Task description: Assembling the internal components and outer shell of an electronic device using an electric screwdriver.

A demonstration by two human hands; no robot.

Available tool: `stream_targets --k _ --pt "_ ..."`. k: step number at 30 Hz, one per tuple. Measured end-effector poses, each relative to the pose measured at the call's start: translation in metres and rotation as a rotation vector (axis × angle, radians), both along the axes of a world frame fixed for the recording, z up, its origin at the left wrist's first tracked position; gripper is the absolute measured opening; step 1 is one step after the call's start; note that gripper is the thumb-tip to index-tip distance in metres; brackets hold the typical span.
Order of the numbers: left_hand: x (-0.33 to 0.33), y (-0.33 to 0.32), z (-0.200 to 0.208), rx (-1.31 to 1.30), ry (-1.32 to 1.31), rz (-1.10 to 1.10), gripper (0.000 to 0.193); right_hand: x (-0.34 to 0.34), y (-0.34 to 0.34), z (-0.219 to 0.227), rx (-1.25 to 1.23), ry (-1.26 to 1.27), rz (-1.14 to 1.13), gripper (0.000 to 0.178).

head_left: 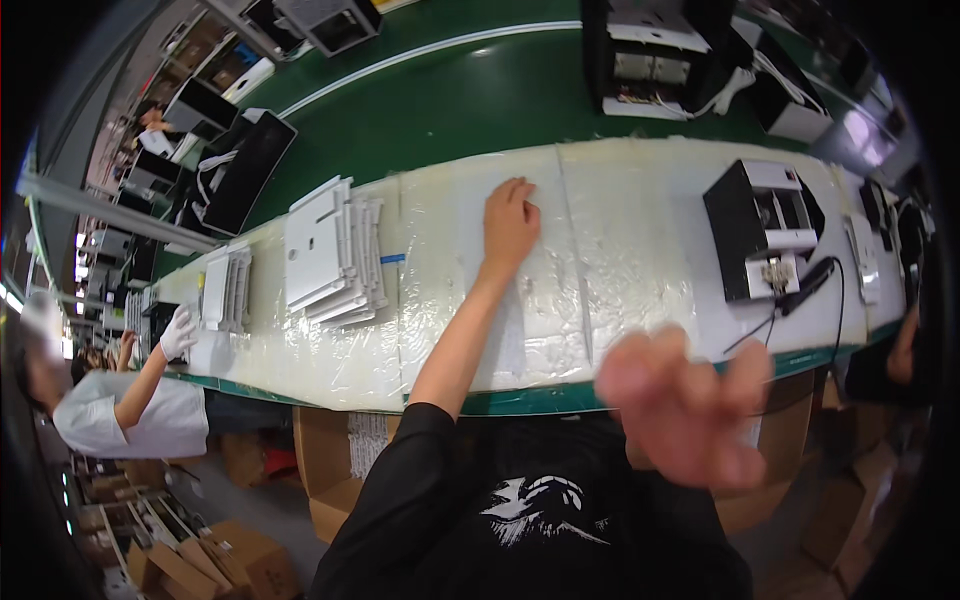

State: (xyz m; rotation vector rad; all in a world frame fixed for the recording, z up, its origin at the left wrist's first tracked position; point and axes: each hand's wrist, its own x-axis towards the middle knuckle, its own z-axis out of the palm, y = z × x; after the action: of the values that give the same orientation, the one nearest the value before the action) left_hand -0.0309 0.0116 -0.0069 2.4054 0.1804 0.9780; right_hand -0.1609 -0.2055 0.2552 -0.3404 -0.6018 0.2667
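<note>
My left hand [512, 222] rests on the plastic-covered worktable [480, 350], near its middle. Its fingers are loosely bent, and nothing shows in them. Raised close to the camera on the right, my right hand [695, 405] is blurred, with bent fingers spread apart and no object visible between them. To the left of my left hand lies a stack of white plastic panels [325, 255]. A black and white machine unit [765, 230] stands on the table at the right, with a black cable [838, 300] beside it.
A smaller stack of white panels [228, 288] sits farther left, beside a co-worker's white-gloved hand [179, 335]. Cardboard boxes [325, 500] stand below the table's near edge. Beyond the table runs a green surface [450, 100] bearing black machine housings [250, 170].
</note>
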Motion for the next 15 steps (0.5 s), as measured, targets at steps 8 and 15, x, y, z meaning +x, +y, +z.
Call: stream_targets --k 8,15 --pt "-0.001 -0.006 0.003 0.013 0.030 0.014 0.026 -0.006 0.037 -0.007 0.258 -0.109 -0.163 0.016" --pt "-0.008 0.008 0.004 0.032 0.035 0.028 0.026 -0.003 0.011 -0.028 0.169 -0.130 -0.095 0.011"
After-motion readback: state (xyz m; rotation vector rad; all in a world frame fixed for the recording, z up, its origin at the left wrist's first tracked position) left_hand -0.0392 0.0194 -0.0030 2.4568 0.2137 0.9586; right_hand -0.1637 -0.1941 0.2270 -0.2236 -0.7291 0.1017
